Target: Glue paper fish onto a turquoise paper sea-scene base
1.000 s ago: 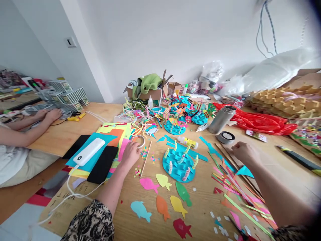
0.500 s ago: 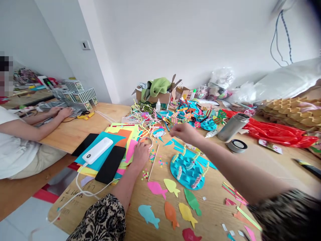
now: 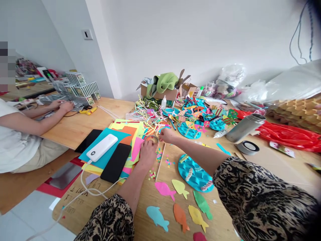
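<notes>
My left hand [image 3: 147,153] rests at the near rim of a round ring like a tape roll [image 3: 151,137], fingers curled against it. Just right of the ring, my right hand [image 3: 166,135] has its fingers drawn together; what they hold, if anything, is hidden. A blue paper piece [image 3: 164,127] shows behind its fingertips. Below my right forearm lies a blue oval base [image 3: 184,169] with twisted pale and pink pieces on it, partly covered. Paper fish lie nearer me: pink [image 3: 164,189], pale yellow [image 3: 180,188], green [image 3: 202,204], blue [image 3: 156,217], orange [image 3: 180,216] and yellow [image 3: 197,216].
On the left, coloured paper sheets [image 3: 125,132] carry a white power bank [image 3: 102,147] and black phone [image 3: 115,163]. A thin stick [image 3: 159,164] lies among confetti. A steel flask [image 3: 245,127] and its lid [image 3: 247,147] stand right. A co-worker's hands [image 3: 62,106] are far left.
My right hand has come left and down, beside the ring. The blue paper strips near the oval base have mostly gone from their place. My view has shifted slightly left.
</notes>
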Tool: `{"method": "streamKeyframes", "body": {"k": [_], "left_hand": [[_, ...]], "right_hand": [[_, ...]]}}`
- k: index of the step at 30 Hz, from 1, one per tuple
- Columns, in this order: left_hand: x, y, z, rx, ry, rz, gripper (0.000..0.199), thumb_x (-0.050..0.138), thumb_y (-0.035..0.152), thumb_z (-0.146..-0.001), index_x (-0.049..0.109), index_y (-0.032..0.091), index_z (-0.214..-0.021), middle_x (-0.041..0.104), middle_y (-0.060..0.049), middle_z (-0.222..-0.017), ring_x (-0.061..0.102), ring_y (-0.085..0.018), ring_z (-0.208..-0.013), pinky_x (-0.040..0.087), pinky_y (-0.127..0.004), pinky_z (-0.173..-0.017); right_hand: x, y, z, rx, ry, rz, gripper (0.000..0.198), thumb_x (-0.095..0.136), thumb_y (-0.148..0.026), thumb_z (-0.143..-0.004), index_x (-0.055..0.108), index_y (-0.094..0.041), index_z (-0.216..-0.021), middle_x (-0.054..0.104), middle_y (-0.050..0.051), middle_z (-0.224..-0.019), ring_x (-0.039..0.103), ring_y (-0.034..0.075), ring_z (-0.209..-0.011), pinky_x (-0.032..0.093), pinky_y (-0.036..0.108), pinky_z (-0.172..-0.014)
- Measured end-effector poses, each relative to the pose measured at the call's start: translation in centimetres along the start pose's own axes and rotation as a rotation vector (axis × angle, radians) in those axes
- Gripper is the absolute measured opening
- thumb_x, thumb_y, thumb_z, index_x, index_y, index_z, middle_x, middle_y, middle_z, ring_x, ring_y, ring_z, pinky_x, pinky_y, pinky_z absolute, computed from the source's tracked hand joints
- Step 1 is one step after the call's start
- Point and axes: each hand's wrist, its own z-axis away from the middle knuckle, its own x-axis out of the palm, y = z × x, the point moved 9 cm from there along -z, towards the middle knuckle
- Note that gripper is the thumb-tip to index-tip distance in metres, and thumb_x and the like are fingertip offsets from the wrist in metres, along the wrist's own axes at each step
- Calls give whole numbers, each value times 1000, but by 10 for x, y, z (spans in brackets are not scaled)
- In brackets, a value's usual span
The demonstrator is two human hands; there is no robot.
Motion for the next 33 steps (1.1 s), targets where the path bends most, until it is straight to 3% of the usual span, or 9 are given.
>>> {"method": "streamKeyframes", "body": {"k": [4,8,23,29,33], "left_hand": [[0,1,0,-2,-13,-22,40,44,14,-88,61,26,-123,58,-10,-111,47,-28,-107,36,-43,-93],[1,1,0,0,-11,-40,41,46,13,-87,61,26,-123,58,-9,-112,47,-27,-108,36,-43,-94],[-3,5,2,14,15,-75,38,47,17,-87,60,25,-122,58,-10,-113,47,-28,-109,36,-43,-94],[-5,7,3,24,27,-81,37,45,17,-88,60,24,-122,58,-10,-115,48,-28,-109,36,-44,-94],[-6,8,3,26,32,-81,38,46,16,-88,59,25,-123,58,-10,-115,48,-27,-109,36,-44,-95]], "right_hand": [[-2,4,3,139,46,124,23,52,-15,-82,74,-13,-89,74,11,-89,67,20,-85,46,23,-67],[-4,-1,7,173,42,186,25,50,-15,-84,74,-14,-92,74,8,-93,67,18,-88,45,21,-66],[1,-8,5,125,-18,344,23,53,-16,-87,71,-14,-100,72,11,-104,65,22,-99,49,24,-78],[7,-12,4,119,-113,382,30,57,-34,-92,60,-16,-116,62,9,-117,61,20,-100,52,40,-85],[9,-14,4,113,-155,382,34,57,-35,-92,57,-17,-121,59,9,-121,60,21,-102,52,42,-86]]}}
